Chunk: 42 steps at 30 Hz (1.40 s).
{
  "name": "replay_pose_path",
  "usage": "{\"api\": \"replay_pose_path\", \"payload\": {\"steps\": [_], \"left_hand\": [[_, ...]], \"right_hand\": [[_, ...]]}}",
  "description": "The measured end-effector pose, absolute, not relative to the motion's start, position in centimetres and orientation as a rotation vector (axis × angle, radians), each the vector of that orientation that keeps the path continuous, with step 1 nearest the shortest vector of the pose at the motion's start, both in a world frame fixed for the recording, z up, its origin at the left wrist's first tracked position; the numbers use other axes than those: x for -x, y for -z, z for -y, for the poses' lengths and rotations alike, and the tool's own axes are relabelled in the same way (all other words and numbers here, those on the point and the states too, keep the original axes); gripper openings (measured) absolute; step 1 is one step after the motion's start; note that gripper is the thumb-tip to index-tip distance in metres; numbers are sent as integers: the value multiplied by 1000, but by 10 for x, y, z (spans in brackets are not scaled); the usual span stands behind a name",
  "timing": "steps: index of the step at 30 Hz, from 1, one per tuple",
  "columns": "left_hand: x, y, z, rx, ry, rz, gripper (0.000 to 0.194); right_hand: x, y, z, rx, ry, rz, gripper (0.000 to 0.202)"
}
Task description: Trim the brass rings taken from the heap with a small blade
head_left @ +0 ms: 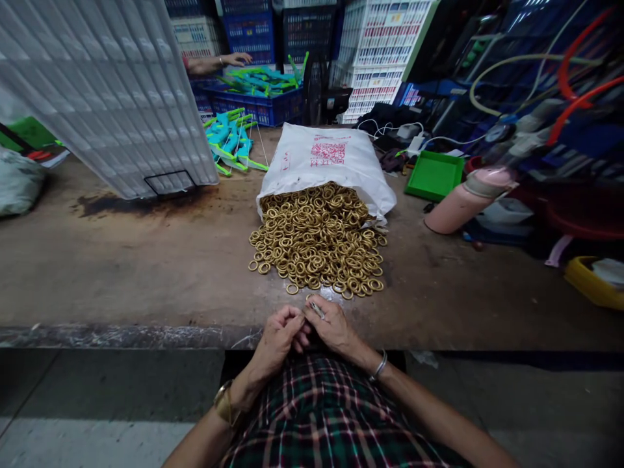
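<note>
My left hand (pixel 281 337) is closed at the table's front edge, thumb and fingers pinched together; whatever lies between them is hidden. Just beside it, fingertips almost meeting, my right hand (pixel 336 330) is wrapped around a small silver metal tool (pixel 317 311), of which only a short piece shows. A heap of gold-coloured rings (pixel 319 240) spreads over the table in front of both hands. The rings spill from the mouth of a white sack (pixel 326 156) with red print, lying on its side. One ring lies right by my right fingertips, partly hidden.
A tall translucent ribbed plastic bin (pixel 117 97) stands on the left of the wooden table (pixel 160 279). Behind are turquoise-and-green toy bows (pixel 234 143) and a blue crate (pixel 277 107), near another person's hand (pixel 236 59). At right are a green tray (pixel 435 175) and pink bottle (pixel 463 205).
</note>
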State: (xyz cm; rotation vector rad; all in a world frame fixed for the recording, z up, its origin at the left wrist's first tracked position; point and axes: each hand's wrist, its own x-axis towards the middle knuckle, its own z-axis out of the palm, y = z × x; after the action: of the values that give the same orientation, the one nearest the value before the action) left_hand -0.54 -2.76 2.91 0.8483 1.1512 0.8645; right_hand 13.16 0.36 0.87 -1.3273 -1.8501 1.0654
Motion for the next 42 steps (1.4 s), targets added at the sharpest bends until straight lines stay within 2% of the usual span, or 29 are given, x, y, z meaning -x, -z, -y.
{"api": "replay_pose_path", "payload": {"steps": [7,13,21,27,35,38,42], "left_hand": [[9,-24,32,-723,-930,-1029,33],[10,-25,33,-790,-983,-1056,33],[8,-28,32,-911,-967,-1146,35],[11,-21,36,-1084,-1000,-1179,29],[18,-35,48,-1146,-905,-1082,25],[19,-39,50,-1044,-863,-1006,26],[21,-29,43,-618,-952,-995,31]], "right_hand": [[-128,-12,-7,1321,-1147,1789,24],[-135,-6,0,1330,-836,2083,14],[-138,-1,5,1327,-708,2330,22],[-136,-8,7,1364,-721,2415,30],[-136,3,3,1620,-584,2404,28],[-136,1,-1,1733,-534,2310,25],[-131,-4,-2,1772,-466,2232,21]]}}
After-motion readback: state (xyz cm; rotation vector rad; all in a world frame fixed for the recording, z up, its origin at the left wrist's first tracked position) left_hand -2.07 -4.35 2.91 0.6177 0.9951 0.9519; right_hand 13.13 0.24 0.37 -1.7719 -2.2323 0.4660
